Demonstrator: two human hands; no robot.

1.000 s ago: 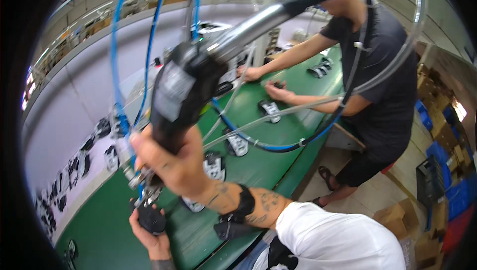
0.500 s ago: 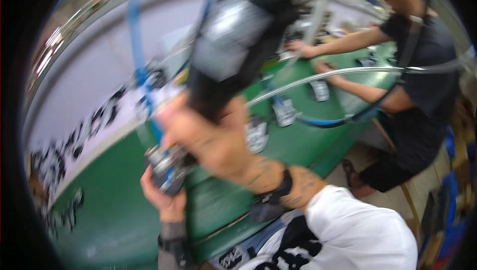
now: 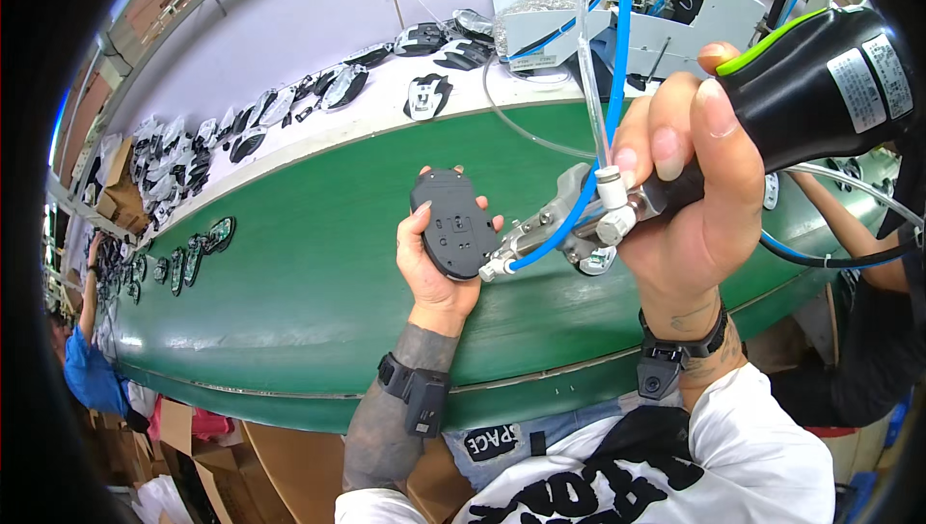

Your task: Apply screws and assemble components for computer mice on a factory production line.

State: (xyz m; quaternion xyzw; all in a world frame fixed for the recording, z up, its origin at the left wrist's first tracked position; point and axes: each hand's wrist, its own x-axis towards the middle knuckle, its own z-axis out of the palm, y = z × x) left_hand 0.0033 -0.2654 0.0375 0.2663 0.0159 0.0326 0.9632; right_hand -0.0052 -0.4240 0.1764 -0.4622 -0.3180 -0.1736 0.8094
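My left hand is wrapped round a black computer mouse, its flat underside turned up with small holes showing. In my right hand is a black electric screwdriver with a green strip, held tilted with its body to the upper right. Its metal nose, with a clear tube and a blue tube attached, points down left. The nose's tip lies by the mouse's lower right edge; whether they touch I cannot tell. Part of a white-and-black mouse piece shows on the green bench behind the nose.
A green conveyor-like bench runs across. Circuit boards lie at left. Mouse shells line the white ledge. A machine stands at the back. Co-workers' arms reach in at right and far left. Hoses hang near my right hand.
The screwdriver has swung from steeply over my left hand to a tilt at the right, its nose now beside the mouse. My head view has turned, showing more of the bench's left.
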